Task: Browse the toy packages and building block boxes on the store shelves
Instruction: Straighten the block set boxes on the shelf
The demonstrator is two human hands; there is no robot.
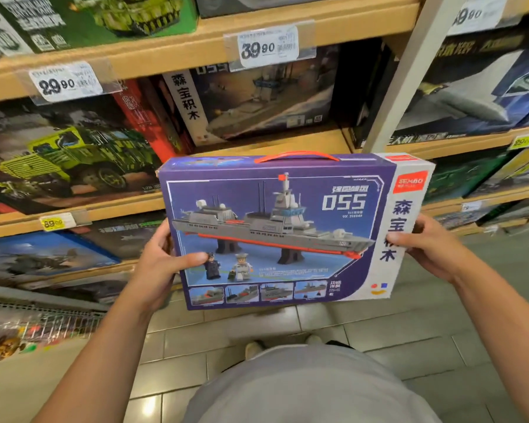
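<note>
Both hands, left hand and right hand, grip opposite edges of a purple cardboard warship block box. Browsing looks underway; many boxes beyond them on the wooden shelves remain unexamined.

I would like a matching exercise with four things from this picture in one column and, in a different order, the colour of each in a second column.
Things:
1. carry handle of the held box
2. truck on a shelf box
3. price tag 39.90
4. front of the held box

Colours:
A. purple
B. white
C. red
D. yellow-green

Pairs: 1-C, 2-D, 3-B, 4-A
</note>
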